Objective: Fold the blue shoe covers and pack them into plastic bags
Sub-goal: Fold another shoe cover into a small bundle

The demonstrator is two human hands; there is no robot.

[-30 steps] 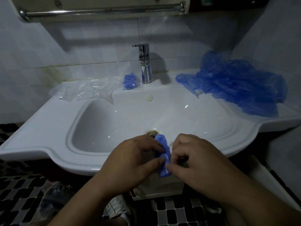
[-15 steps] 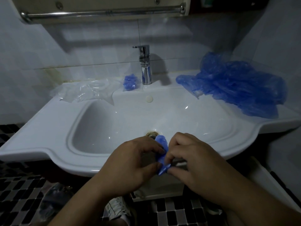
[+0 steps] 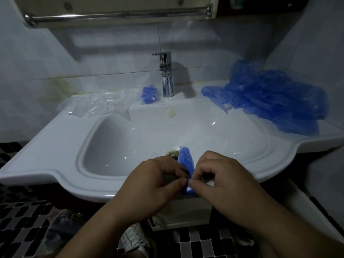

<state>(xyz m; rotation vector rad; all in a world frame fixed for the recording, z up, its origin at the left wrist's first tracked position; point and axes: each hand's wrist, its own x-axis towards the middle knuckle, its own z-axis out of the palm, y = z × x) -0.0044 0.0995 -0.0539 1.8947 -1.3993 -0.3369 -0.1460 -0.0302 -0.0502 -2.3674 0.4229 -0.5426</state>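
Head view: both hands meet low over the front rim of a white sink [image 3: 55, 146] in a dim room. The left hand [image 3: 154, 181] and the right hand [image 3: 219, 181] each keep a narrow grip. Thumb and forefinger tips pinch the lower part of one blue shoe cover [image 3: 186, 159] from either side, and the two thumbs almost touch. The blue shoe cover is folded into a slim upright strip of thin, crinkled, glossy film. Its upper end pokes up above the fingers, in front of the drain [image 3: 173, 153], and looks a little paler and translucent. A small bunched end shows below the thumbs, and the fingers hide the middle of the strip.

On the sink's right ledge, well apart from the hands, lies a loose pile of shoe covers [image 3: 275, 103]. They are unfolded, rumpled and see-through blue, heaped against the tiled corner. On the left ledge lie clear plastic bags [image 3: 96, 105], flat and wrinkled. Just beside the chrome tap [image 3: 166, 75], on its left, sits a packed bag [image 3: 149, 94] holding a small blue wad. A chrome rail [image 3: 119, 15] runs across overhead. Below the sink are a black-and-white tiled floor [image 3: 24, 220] and a white shoe [image 3: 134, 237]
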